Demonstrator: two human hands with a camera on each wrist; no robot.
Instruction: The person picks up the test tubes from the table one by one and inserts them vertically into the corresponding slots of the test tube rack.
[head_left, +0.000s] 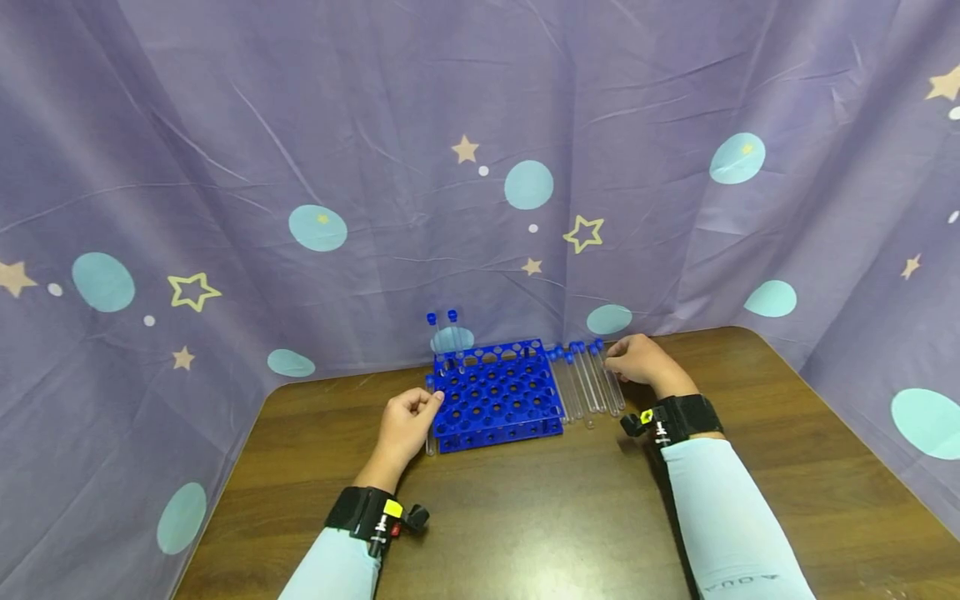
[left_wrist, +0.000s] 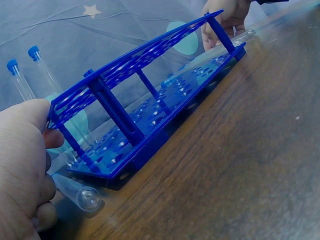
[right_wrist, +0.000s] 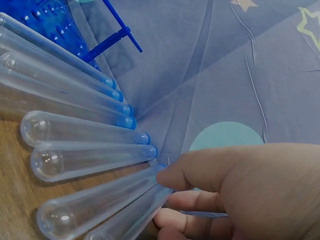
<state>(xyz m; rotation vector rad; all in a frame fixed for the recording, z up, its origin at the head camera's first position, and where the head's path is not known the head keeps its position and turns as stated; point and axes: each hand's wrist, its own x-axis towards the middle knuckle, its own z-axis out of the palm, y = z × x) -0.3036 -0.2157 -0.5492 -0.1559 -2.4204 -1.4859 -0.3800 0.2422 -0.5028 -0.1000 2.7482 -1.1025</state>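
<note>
The left hand [head_left: 405, 427] pinches the blue test tube rack [head_left: 498, 427], with two capped tubes [head_left: 456, 337] standing in its far left corner, and the right hand [head_left: 643, 362], grip hard to tell, touches loose tubes [right_wrist: 100, 160] lying right of it.

Patterned purple curtain [head_left: 405, 150] behind wooden table [head_left: 517, 517]

On the bench [head_left: 517, 517], the rack [head_left: 497, 400] sits just right of the left fingers [head_left: 431, 406], with a lying tube [left_wrist: 77, 192] below them and two upright tubes [head_left: 452, 316] beyond; more lying tubes [right_wrist: 90, 161] reach from rack to right fingers [head_left: 617, 358].
</note>
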